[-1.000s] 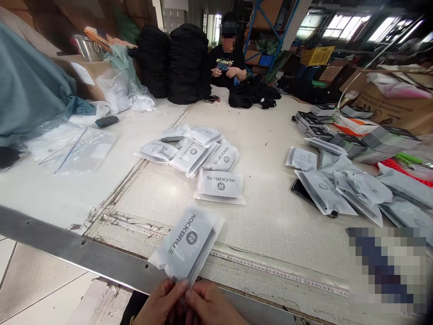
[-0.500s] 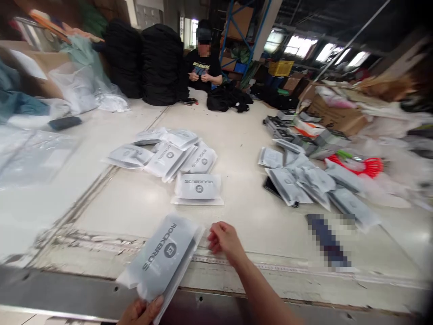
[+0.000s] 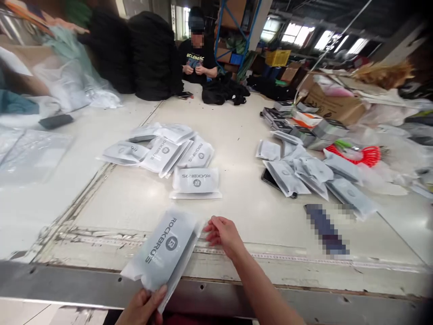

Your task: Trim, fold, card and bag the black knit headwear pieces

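Observation:
My left hand pinches the near end of a frosted plastic pouch printed ROCKBROS, tilted above the table's front edge, with something grey inside it. Just right of the pouch, my right hand hovers over the table with loosely curled fingers apart and nothing in them. Beyond the held pouch lies another ROCKBROS pouch flat on the table. Several more pouches are heaped behind it.
At the right lie several frosted pouches, partly over a black phone. Behind them are small grey boxes and a red coiled hose. Across the table sits a person beside tall black fabric stacks. A measuring tape runs along the front.
My right hand has left the pouch's near end and moved to the right, its fingers loosening. The left hand keeps the pouch. The view has swung right.

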Motion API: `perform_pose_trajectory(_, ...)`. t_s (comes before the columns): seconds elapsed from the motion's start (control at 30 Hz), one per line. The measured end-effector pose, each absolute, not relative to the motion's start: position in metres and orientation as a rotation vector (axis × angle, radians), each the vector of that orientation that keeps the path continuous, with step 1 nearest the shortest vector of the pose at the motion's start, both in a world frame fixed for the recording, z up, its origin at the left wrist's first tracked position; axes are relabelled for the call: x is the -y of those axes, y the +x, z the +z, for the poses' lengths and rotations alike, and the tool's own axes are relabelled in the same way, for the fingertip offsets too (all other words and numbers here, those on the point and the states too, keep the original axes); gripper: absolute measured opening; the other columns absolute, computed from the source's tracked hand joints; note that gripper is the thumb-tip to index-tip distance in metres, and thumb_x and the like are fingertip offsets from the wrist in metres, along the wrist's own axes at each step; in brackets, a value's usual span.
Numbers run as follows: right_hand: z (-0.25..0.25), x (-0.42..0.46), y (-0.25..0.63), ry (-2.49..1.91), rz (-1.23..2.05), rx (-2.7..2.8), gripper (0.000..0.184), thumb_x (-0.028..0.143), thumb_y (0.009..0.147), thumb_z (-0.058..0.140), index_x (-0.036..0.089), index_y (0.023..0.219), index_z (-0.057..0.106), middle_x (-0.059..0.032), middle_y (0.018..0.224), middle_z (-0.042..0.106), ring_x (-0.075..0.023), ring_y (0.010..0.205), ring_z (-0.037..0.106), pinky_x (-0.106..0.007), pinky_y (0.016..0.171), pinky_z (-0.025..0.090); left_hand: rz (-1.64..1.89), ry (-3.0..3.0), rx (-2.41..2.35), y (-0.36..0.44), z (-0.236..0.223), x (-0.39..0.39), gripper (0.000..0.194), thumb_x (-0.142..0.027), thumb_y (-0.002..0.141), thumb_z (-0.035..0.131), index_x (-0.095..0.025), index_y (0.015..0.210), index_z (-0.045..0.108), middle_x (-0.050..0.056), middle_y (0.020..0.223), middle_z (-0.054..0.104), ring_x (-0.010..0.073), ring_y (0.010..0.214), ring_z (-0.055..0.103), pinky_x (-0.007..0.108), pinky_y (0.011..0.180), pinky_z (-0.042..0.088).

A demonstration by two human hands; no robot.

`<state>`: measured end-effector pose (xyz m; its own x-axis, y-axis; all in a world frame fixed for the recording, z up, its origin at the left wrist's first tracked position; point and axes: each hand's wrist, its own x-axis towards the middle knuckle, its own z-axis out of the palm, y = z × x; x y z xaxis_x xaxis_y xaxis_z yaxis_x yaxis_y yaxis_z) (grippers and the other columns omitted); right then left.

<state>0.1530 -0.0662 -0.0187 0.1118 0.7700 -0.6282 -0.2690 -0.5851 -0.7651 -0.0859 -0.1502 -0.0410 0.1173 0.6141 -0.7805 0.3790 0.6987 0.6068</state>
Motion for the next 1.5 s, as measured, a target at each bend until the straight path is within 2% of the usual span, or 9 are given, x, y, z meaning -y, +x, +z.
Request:
perform_pose_trajectory(0.33, -0.024, 0.076, 0.122, -1.574, 1.639, 0.561, 0.024, 0.038, 0.069, 0.061, 0.017, 0.066, 0.05, 0.0022, 0.057, 0.058, -0.0101, 0.043, 0.058, -0.017, 0.033, 0.039, 0.175, 0.799, -1.291, -0.094, -0.065, 0.152, 0.062, -0.078, 0.06, 0.051, -0.015, 0.058, 0.052, -0.001, 0.044, 0.051, 0.0072, 0.037, 0.038, 0.021, 0.041, 0.021)
perform_pose_trajectory(0.6, -0.021, 0.082, 0.127, -1.634, 1.632, 0.689, 0.025, 0.041, 0.072, 0.06, 0.019, 0.069, 0.049, 0.0033, 0.056, 0.06, -0.0089, 0.038, 0.054, -0.018, 0.033, 0.039, 0.081, 1.272, -1.165, -0.107, 0.019, 0.123, 0.06, -0.059, 0.086, 0.033, -0.017, 0.056, 0.064, 0.002, 0.053, 0.056, 0.0139, 0.053, 0.048, 0.025, 0.054, 0.038)
perform_pose_trajectory(0.67, -0.021, 0.09, 0.122, -1.656, 1.672, 0.761, 0.027, 0.04, 0.069, 0.065, 0.019, 0.063, 0.048, 0.0044, 0.045, 0.057, -0.0092, 0.032, 0.05, -0.018, 0.03, 0.034, 0.239, 1.511, -1.295, -0.108, 0.032, 0.102, 0.05, -0.056, 0.086, 0.039, -0.019, 0.07, 0.068, 0.004, 0.069, 0.064, 0.0173, 0.065, 0.056, 0.026, 0.061, 0.045)
perform_pose_trajectory(0.73, -0.021, 0.095, 0.116, -1.652, 1.697, 0.81, 0.029, 0.039, 0.068, 0.066, 0.02, 0.059, 0.047, 0.0047, 0.04, 0.055, -0.0092, 0.03, 0.048, -0.017, 0.029, 0.033, 0.401, 1.814, -1.375, -0.106, 0.028, 0.083, 0.04, -0.053, 0.082, 0.048, -0.023, 0.1, 0.067, 0.007, 0.108, 0.064, 0.0241, 0.095, 0.058, 0.034, 0.081, 0.048)
perform_pose_trajectory(0.8, -0.017, 0.097, 0.113, -1.624, 1.689, 0.833, 0.029, 0.039, 0.07, 0.065, 0.02, 0.057, 0.047, 0.0051, 0.04, 0.054, -0.0087, 0.031, 0.048, -0.017, 0.031, 0.033, 0.439, 2.095, -1.378, -0.1, 0.011, 0.069, 0.053, -0.052, 0.078, 0.056, -0.028, 0.125, 0.053, 0.007, 0.14, 0.042, 0.0305, 0.121, 0.043, 0.045, 0.1, 0.038)
perform_pose_trajectory(0.87, -0.01, 0.097, 0.114, -1.576, 1.666, 0.838, 0.03, 0.042, 0.073, 0.061, 0.02, 0.058, 0.047, 0.0052, 0.042, 0.054, -0.0085, 0.034, 0.049, -0.018, 0.033, 0.035, 0.395, 2.239, -1.371, -0.094, -0.011, 0.065, 0.061, -0.051, 0.079, 0.055, -0.029, 0.134, 0.042, 0.007, 0.149, 0.025, 0.0328, 0.13, 0.032, 0.05, 0.105, 0.031)
perform_pose_trajectory(1.03, -0.005, 0.098, 0.121, -1.421, 1.635, 0.745, 0.03, 0.046, 0.07, 0.061, 0.018, 0.079, 0.054, 0.0011, 0.075, 0.061, -0.0121, 0.062, 0.062, -0.023, 0.049, 0.05, 0.459, 2.236, -1.488, -0.087, -0.037, 0.075, 0.058, -0.045, 0.086, 0.047, -0.028, 0.14, 0.031, 0.009, 0.152, 0.015, 0.0323, 0.136, 0.02, 0.052, 0.106, 0.029)
perform_pose_trajectory(1.23, -0.023, 0.104, 0.111, -1.529, 1.703, 0.721, 0.036, 0.044, 0.063, 0.068, 0.018, 0.078, 0.047, 0.0069, 0.057, 0.054, -0.0113, 0.037, 0.053, -0.02, 0.03, 0.038, 0.541, 2.179, -1.506, -0.085, -0.033, 0.08, 0.055, -0.041, 0.088, 0.045, -0.027, 0.14, 0.03, 0.01, 0.151, 0.018, 0.0317, 0.134, 0.024, 0.053, 0.106, 0.028)
perform_pose_trajectory(1.5, -0.006, 0.093, 0.103, -1.432, 1.777, 0.728, 0.049, 0.048, 0.068, 0.065, 0.017, 0.106, 0.057, -0.0048, 0.085, 0.067, -0.0109, 0.045, 0.057, -0.02, 0.032, 0.04, 0.603, 2.064, -1.486, -0.084, -0.033, 0.082, 0.049, -0.039, 0.09, 0.042, -0.025, 0.137, 0.037, 0.01, 0.15, 0.023, 0.0301, 0.133, 0.028, 0.052, 0.108, 0.026)
